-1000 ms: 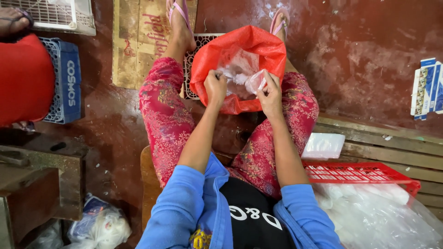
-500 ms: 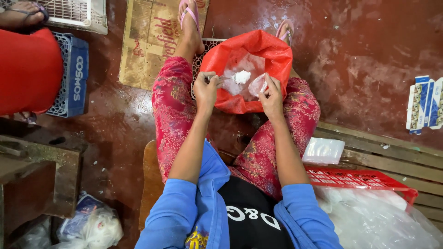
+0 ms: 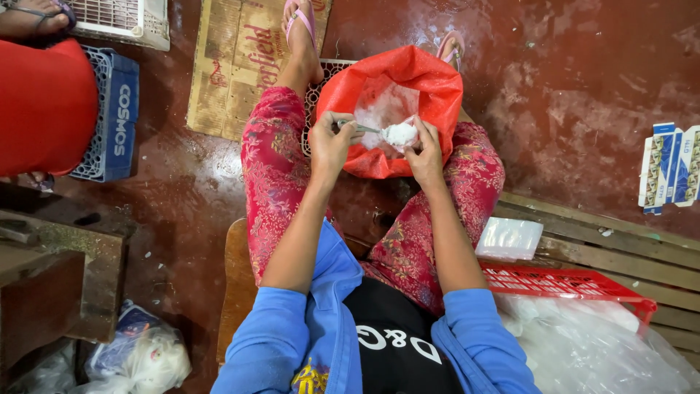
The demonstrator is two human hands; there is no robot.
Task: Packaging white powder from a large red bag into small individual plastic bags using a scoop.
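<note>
I sit with a big red bag (image 3: 430, 87) between my knees; white powder or grains fill its inside. My left hand (image 3: 329, 142) grips a metal spoon (image 3: 361, 128) whose bowl carries a heap of the white stuff. My right hand (image 3: 425, 149) pinches a small clear plastic bag (image 3: 402, 134) at the spoon's tip, over the red bag's near rim. The little bag's mouth is hard to make out under the white heap.
A red plastic basket (image 3: 576, 281) with clear bags and a flat stack of small bags (image 3: 508, 238) lie on wooden slats at my right. A blue crate (image 3: 117, 117), cardboard (image 3: 233, 58), another person in red (image 3: 44, 102), and flattened cartons (image 3: 667, 164) surround me.
My left hand has picked up a loaded spoon and brought it to the small bag held by my right hand. The view has shifted slightly downward.
</note>
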